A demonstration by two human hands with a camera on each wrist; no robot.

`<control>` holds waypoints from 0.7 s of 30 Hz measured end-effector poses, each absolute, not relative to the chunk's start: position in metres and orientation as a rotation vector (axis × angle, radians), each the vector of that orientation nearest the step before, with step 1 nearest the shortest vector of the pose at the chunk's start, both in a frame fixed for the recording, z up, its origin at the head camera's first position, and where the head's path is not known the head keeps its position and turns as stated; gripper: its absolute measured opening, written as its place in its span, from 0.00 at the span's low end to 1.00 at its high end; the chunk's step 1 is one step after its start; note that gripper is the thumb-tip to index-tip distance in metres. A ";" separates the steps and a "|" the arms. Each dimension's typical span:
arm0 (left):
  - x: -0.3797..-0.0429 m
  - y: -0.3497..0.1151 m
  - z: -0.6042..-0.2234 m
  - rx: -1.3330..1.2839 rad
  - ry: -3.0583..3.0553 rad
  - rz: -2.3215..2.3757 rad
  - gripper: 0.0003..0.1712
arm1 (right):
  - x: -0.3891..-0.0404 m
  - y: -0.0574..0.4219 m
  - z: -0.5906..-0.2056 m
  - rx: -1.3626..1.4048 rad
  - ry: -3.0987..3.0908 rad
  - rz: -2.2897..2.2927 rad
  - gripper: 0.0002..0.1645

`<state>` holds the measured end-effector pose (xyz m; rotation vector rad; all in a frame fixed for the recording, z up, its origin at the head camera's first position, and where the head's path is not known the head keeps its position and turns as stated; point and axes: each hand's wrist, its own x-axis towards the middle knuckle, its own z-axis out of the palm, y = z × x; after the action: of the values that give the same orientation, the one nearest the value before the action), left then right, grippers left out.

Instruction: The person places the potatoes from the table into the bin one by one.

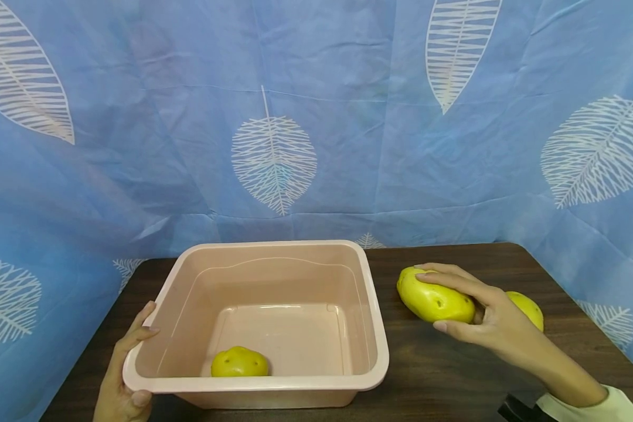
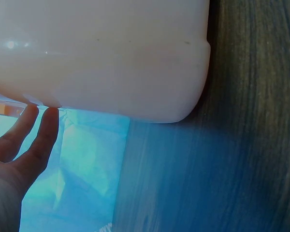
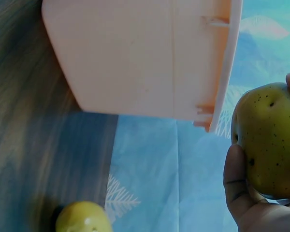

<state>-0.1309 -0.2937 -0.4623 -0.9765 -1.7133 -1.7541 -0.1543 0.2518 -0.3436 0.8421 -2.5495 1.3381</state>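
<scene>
My right hand [image 1: 493, 313] grips a yellow potato [image 1: 435, 296] above the table, right of a pale pink plastic basin [image 1: 377, 351]. The thumb and fingers lie around the potato; small dark spots dot its skin in the right wrist view [image 3: 270, 140]. My left hand [image 1: 123, 369] holds the basin at its front left corner, fingers at the left rim and thumb near the front. Two of its fingers [image 2: 48, 128] touch the basin's edge in the left wrist view. Inside the basin, near the front wall, lies another potato [image 1: 240, 362], partly hidden by the rim.
A further potato [image 1: 527, 309] lies on the dark wooden table [image 1: 432, 375], partly hidden behind my right hand. Behind the table hangs a blue cloth [image 1: 337, 164] with white leaf prints.
</scene>
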 end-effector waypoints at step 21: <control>-0.123 -0.291 -0.463 -0.861 -1.741 -1.912 0.39 | -0.171 0.213 -0.291 0.984 -2.547 1.445 0.41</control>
<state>-0.1225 -0.2915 -0.4628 -0.8610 -1.7414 -1.9120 -0.1707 0.2129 -0.2907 0.9839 -2.5470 1.4448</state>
